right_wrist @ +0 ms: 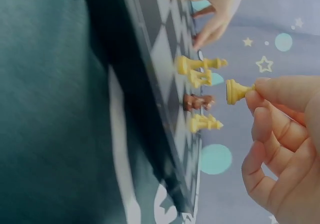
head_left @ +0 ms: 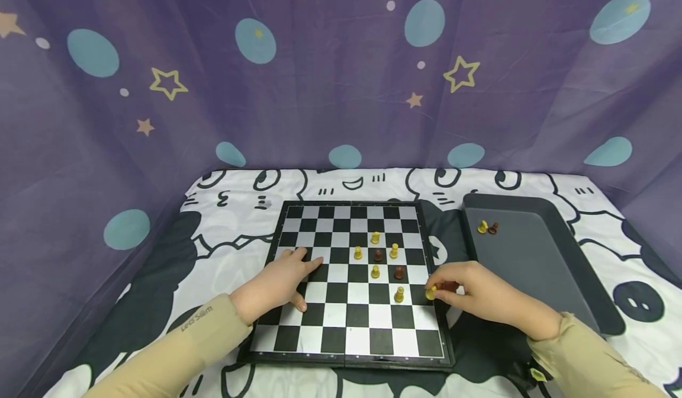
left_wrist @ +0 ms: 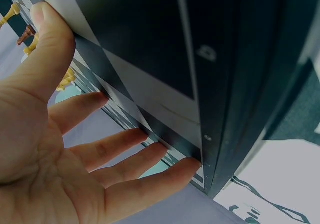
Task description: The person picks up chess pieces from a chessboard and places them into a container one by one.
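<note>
A black-and-white chessboard lies in front of me. My left hand rests on its left side with fingers spread, holding nothing; the left wrist view shows the fingertips touching the squares. Over the board's right edge, my right hand pinches a yellow chess piece between thumb and index finger, its base clear of the board. Several yellow pieces stand on the right half, the nearest being a yellow chess piece. Among them are a dark brown piece and another brown piece.
A grey tray lies right of the board. At its far left corner are a yellow piece and a brown piece. A cartoon-print cloth covers the table; a purple curtain hangs behind.
</note>
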{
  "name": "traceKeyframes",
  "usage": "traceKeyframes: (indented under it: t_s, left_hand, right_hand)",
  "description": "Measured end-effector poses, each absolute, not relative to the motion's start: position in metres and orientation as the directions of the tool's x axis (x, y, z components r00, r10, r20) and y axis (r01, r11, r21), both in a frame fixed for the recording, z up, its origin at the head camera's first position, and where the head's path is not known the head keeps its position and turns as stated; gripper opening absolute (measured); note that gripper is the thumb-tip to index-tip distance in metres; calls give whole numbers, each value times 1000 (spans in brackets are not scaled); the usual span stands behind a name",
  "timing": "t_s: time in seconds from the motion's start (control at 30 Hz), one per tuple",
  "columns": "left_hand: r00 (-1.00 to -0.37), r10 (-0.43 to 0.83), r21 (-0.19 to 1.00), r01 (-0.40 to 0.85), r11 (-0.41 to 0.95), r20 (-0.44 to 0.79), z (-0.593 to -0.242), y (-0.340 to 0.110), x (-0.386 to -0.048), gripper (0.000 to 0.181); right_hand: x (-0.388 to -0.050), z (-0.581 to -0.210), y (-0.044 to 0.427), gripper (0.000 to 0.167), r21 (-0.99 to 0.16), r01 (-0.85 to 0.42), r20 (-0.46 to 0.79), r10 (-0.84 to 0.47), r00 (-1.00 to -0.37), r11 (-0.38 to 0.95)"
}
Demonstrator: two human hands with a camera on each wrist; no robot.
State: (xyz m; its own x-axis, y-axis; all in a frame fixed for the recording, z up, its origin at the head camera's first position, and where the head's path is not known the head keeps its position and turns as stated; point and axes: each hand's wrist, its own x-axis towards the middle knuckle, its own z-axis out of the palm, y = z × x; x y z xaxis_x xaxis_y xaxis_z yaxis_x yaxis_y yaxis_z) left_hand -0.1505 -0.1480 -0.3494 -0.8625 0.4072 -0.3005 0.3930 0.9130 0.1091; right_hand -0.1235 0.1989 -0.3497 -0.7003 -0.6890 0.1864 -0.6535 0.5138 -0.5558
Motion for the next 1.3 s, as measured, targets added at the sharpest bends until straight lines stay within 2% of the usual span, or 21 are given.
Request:
traceKeyframes:
  t_s: [0.27,0.77,1.3]
  left_hand:
    - [-862,408,109,394,913,-302,-351,-149,-152,95]
    - [-865,406,116,389,914,-296,-353,-149,-152,94]
    - [-867,391,120,373,920,-308,-351,-148,-152,94]
  right_hand:
    - [-130,-339,206,15,-491,-714,318,-661,-680,499]
    - [-142,-323,223,23,-411,-729,429,-590,-684,547]
    - [-157,-316,254,20,-385,-612,415,-462,-783,691]
